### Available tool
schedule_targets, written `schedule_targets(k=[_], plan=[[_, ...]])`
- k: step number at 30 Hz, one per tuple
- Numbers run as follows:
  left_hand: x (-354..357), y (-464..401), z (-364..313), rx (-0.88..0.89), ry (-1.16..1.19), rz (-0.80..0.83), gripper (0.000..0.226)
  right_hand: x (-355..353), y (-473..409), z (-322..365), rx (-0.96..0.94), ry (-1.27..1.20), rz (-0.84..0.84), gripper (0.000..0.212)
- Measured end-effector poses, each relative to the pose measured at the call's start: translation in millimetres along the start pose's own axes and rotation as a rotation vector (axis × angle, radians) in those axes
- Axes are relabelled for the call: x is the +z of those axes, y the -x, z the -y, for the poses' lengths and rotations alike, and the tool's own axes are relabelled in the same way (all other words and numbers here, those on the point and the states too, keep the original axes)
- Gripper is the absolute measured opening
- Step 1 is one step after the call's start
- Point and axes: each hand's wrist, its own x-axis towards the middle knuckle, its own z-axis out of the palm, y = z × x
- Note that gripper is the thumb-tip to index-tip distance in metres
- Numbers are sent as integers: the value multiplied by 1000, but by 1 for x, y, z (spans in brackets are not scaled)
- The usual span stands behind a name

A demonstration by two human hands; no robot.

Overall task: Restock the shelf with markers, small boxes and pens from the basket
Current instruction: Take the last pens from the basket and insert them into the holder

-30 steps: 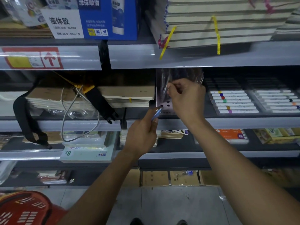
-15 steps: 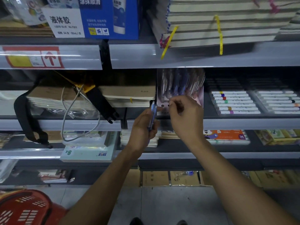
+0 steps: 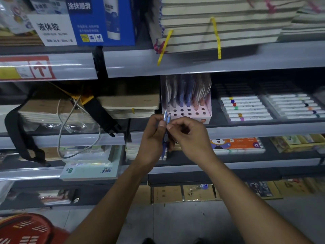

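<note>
My left hand (image 3: 152,138) grips blue pens (image 3: 165,133) held upright in front of the middle shelf. My right hand (image 3: 190,136) pinches the upper part of one of those pens with thumb and forefinger. Just behind the hands stands a pink pen display stand (image 3: 190,112) with round holes, several pens upright in its back rows and its front holes empty. Trays of white markers (image 3: 246,107) lie to the right on the same shelf. The red basket (image 3: 24,229) sits on the floor at the lower left.
Stacked notebooks (image 3: 130,104) and a black strap with a white cable (image 3: 98,113) lie left of the stand. A blue glue box (image 3: 100,20) and bundled notebooks (image 3: 219,23) fill the shelf above. A marker box (image 3: 237,144) lies on the shelf below.
My right hand has come down from the pens in the stand to the pens in my left hand. My left hand has turned its pens upright and raised them slightly.
</note>
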Motion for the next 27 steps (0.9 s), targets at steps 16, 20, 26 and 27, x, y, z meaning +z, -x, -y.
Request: schedule_targets(k=[16, 20, 26, 27], plan=[[-2, -6, 12, 108, -564, -144, 36, -34, -32, 21, -75, -19, -392, 11], [-1, -4, 12, 77, -689, -155, 35, -40, -41, 23, -155, 0, -484, 7], [-3, -4, 14, 82, -681, -165, 34, -40, -47, 23, -226, 166, -536, 8], [-4, -4, 14, 84, -682, -165, 34, -40, -49, 23, -231, 201, -527, 8]])
